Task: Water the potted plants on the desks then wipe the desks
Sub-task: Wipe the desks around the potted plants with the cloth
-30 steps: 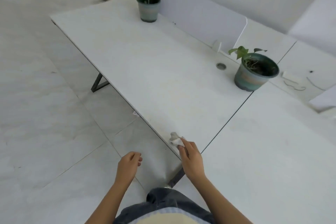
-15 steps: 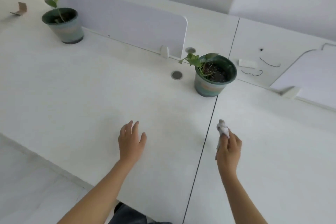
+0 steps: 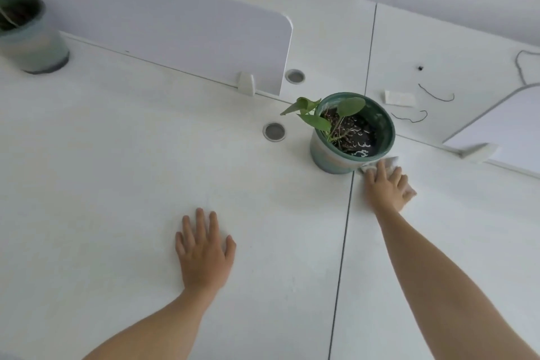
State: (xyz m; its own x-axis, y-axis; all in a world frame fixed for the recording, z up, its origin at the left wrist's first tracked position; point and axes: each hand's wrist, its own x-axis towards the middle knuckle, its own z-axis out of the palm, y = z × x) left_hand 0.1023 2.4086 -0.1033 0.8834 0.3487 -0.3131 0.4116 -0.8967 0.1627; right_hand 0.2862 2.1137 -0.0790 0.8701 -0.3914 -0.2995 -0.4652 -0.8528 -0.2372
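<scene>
On top of the white counter (image 3: 122, 172), two big slabs meet at a thin dark seam, one slab on each side. Two pale divider panels stand at the back: one long panel (image 3: 163, 29) behind the left slab and one (image 3: 508, 126) at the far right edge. Two green pots sit on the counter. One pot (image 3: 347, 137) is right by the seam, with dark soil and one small plant (image 3: 318, 114) with a few green leaves. The other pot (image 3: 27, 35) is far off at the left edge, partly cut off. Two hands are out. The left hand (image 3: 204, 254) lies flat on the left slab, fingers spread and holding nothing. The right hand (image 3: 387, 187) is on the right slab, just beside the near pot, with fingers spread flat, pressing down on one white cloth (image 3: 393, 162) that peeks out around them. Two round grey holes show: one (image 3: 273, 132) near the pot, one (image 3: 295, 76) past the long panel. One small white block (image 3: 399, 98) lies farther back, next to two thin dark strings (image 3: 436, 95).
</scene>
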